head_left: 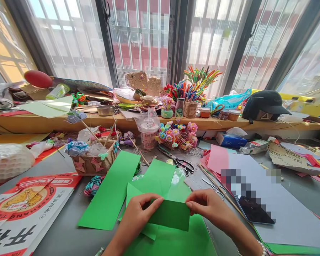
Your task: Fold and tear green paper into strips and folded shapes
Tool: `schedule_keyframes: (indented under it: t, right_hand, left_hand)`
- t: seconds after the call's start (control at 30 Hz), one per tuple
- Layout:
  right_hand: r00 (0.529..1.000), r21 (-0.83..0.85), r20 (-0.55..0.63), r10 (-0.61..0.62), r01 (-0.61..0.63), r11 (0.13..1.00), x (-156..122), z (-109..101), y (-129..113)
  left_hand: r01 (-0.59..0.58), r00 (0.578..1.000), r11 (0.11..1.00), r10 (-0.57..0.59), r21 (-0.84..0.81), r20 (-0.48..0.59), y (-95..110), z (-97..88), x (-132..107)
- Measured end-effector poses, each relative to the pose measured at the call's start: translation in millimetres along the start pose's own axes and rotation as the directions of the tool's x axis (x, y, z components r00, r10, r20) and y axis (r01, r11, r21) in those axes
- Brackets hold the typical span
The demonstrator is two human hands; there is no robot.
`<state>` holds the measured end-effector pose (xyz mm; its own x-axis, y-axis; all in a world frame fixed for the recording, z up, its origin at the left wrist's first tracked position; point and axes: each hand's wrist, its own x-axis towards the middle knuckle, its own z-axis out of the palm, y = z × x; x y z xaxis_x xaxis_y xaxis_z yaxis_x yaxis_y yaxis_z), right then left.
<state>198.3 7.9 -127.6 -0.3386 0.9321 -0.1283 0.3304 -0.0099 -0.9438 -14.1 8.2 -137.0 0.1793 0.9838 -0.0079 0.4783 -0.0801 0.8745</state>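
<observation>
A small folded piece of green paper (172, 214) is held low in the middle of the view. My left hand (137, 217) pinches its left edge with fingers closed on it. My right hand (212, 209) pinches its top right corner. Under and around it lie more green sheets: a long strip (110, 190) to the left, a folded sheet (157, 177) behind, and a large sheet (176, 241) beneath my hands.
Black-handled scissors (180, 161) lie behind the green paper. A dark phone (253, 209) rests on a white sheet (290, 213) at right, beside pink paper (218, 158). A woven basket (94, 160), a plastic cup (148, 133) and paper flowers (177, 135) crowd the back.
</observation>
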Motion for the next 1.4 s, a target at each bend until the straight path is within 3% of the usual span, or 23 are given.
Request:
schedule_keyframes:
  t: [0.3,0.4,0.63,0.83,1.03,1.4]
  right_hand:
    - [1.0,-0.094,-0.014,-0.016,0.014,0.996,-2,-6,2]
    - [0.996,-0.163,-0.046,-0.081,0.072,0.984,-1,1,-1]
    - [0.983,-0.243,0.044,-0.179,0.185,0.952,-3,20,-8]
    - [0.986,-0.325,0.007,-0.168,0.161,0.932,-1,20,-4]
    - [0.98,-0.327,0.052,-0.195,0.201,0.924,-2,29,-4]
    - [0.995,-0.309,0.002,-0.099,0.095,0.946,-2,-7,0]
  left_hand:
    - [0.0,0.999,0.997,0.003,-0.075,0.04,-1,-7.6,3]
    - [-0.058,0.996,0.997,0.061,-0.052,0.058,3,-0.2,0]
    - [-0.17,0.978,0.986,0.168,0.001,0.119,7,10.3,-5]
    - [-0.162,0.987,0.986,0.162,-0.038,-0.005,0,-2.0,-1]
    - [-0.269,0.953,0.945,0.232,0.186,0.196,1,10.6,-4]
    - [-0.226,0.971,0.955,0.206,0.193,0.118,-3,-11.3,0]
